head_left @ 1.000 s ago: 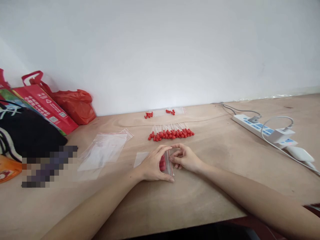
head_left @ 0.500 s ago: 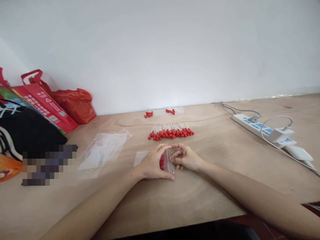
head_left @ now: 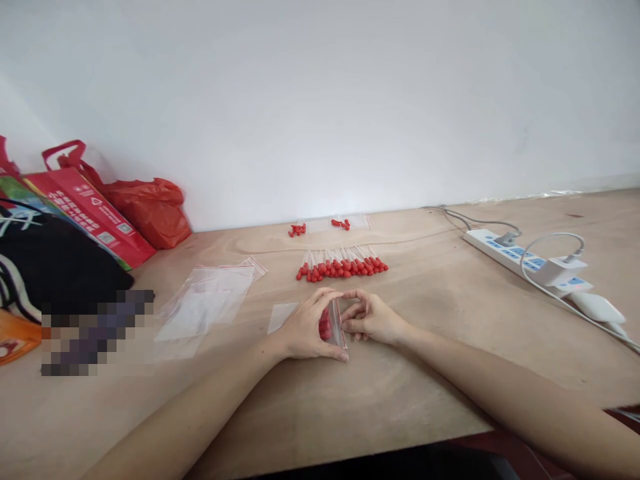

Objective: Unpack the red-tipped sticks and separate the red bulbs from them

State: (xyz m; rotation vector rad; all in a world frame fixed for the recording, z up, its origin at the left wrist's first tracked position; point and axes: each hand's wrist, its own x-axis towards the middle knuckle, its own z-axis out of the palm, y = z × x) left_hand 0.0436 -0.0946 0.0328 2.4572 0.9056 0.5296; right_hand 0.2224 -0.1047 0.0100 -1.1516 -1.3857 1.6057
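Note:
A small clear zip bag (head_left: 338,328) with a red seal line stands on edge in the middle of the table, its mouth side facing right. Red tips show through the plastic. My left hand (head_left: 307,327) curves around the bag, thumb at the near end and fingers at the far end. At the red-lined edge, the bent fingers of my right hand (head_left: 369,317) pinch close together. Just beyond both hands lies a row of white sticks with red tips (head_left: 345,267). The bag's left part is hidden behind my left hand, where another clear bag (head_left: 281,316) pokes out.
Loose flat zip bags (head_left: 207,303) overlap on the left. Filled bags with red tips (head_left: 341,225) lie by the wall. A white power strip (head_left: 520,257) with plugs and cables is at right. Red shopping bags (head_left: 93,213) and a black bag (head_left: 60,267) stand far left.
Both hands stay at the zip bag in nearly the same place. Only a slight shift shows in my right fingers and the bag's near corner.

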